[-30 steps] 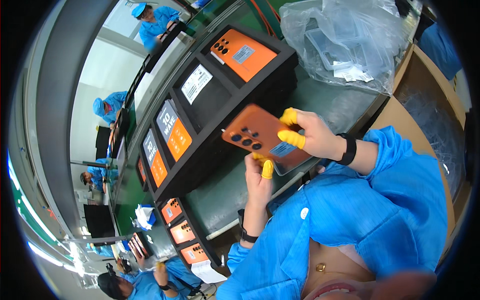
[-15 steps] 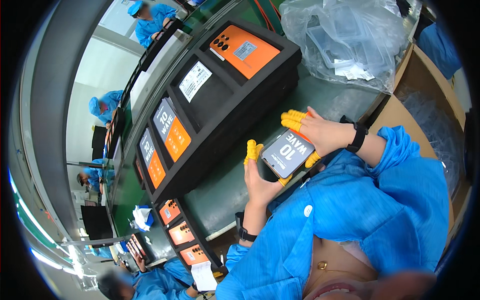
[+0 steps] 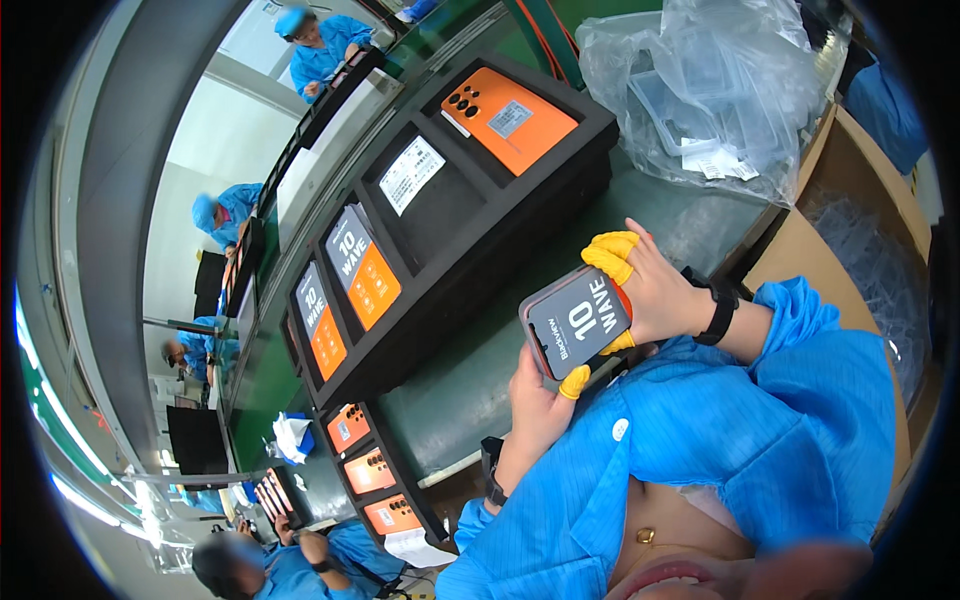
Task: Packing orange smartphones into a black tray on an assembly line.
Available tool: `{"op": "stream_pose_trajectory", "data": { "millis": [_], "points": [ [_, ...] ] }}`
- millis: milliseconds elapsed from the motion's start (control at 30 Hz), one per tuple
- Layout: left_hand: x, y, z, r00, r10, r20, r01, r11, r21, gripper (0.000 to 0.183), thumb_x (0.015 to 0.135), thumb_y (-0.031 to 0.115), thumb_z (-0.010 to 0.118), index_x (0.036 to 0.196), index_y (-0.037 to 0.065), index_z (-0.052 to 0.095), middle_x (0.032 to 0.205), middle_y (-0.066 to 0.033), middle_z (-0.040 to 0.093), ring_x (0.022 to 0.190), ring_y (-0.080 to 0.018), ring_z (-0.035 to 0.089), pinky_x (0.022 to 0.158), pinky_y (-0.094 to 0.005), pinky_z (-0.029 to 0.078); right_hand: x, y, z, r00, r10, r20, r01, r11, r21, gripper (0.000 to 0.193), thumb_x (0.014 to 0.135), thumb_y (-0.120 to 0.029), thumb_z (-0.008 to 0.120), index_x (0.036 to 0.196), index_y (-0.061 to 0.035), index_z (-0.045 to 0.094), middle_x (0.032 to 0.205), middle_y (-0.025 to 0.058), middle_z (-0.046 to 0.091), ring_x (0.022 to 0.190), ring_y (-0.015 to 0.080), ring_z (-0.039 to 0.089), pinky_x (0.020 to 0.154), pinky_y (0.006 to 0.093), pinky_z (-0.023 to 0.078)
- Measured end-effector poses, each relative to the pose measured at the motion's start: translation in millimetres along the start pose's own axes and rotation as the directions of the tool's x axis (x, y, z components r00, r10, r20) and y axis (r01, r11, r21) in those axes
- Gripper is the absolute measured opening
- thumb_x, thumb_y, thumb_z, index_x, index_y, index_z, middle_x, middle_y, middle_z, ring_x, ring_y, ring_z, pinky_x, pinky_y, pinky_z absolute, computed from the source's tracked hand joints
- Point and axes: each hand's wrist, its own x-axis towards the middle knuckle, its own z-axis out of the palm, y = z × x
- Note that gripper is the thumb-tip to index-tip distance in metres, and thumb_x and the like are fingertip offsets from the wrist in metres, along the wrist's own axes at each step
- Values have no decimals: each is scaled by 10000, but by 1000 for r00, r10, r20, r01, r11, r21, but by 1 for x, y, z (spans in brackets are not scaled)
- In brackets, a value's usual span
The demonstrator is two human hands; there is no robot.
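Note:
A phone point(image 3: 568, 330) with a dark grey printed film on its face and an orange edge is held tilted in front of my body. My right hand point(image 3: 660, 290) grips its right end, with yellow finger cots on the fingertips. At the lower left side, my left hand point(image 3: 540, 405) is closed on the phone; its thumb wears a yellow cot and lies by the near edge. The other left fingers are hidden behind the phone. Beyond my hands lies a black foam tray point(image 3: 470, 240) with an orange phone point(image 3: 530, 130) lying back up.
The tray also holds film-covered phones point(image 3: 362, 270) and a white label point(image 3: 412, 175). Another tray point(image 3: 425, 515) of orange phones stands lower left. A clear plastic bag point(image 3: 700, 100) and a cardboard box point(image 3: 810, 255) are at right. Several co-workers point(image 3: 325, 50) sit along the line.
My left fingers, spread beside the phone before, have gone behind it, and the hand now holds it. The phone has turned slightly. The co-worker at lower left has moved an arm.

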Motion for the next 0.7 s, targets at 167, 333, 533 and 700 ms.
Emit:
{"op": "stream_pose_trajectory", "data": {
  "millis": [167,333,533,700],
  "points": [
    [4,16,4,994,-15,-106,24,995,93,336,742,124,596,1006,-14,440,823,-150,579,778,-238,591,664,-299,443,0,-4,-2,995,30,-100,-28,999,22,802,479,-391,744,1105,-10,420,1057,155,438,997,315,418,922,484,246],
    [3,-2,4,964,192,-183,-87,881,466,261,743,56,559,969,-20,454,742,-177,562,684,-299,585,609,-312,443,18,7,-5,995,82,65,-93,978,187,367,611,-350,684,768,-34,584,714,72,530,679,247,523,572,320,432],
    [15,-2,-7,993,43,108,23,835,-550,625,665,178,691,1170,-7,371,1206,-145,406,1168,-229,330,950,-356,255,11,3,-11,992,118,35,-121,893,433,351,628,-317,692,696,-8,539,680,114,491,601,258,493,534,329,402],
    [4,-6,7,949,44,311,-62,997,47,536,674,160,678,1128,-1,441,1123,-175,479,1077,-254,442,897,-349,319,33,-26,-11,967,199,-159,14,582,813,308,674,-266,689,777,-7,560,699,69,472,643,170,466,572,266,380]
  ]
}}
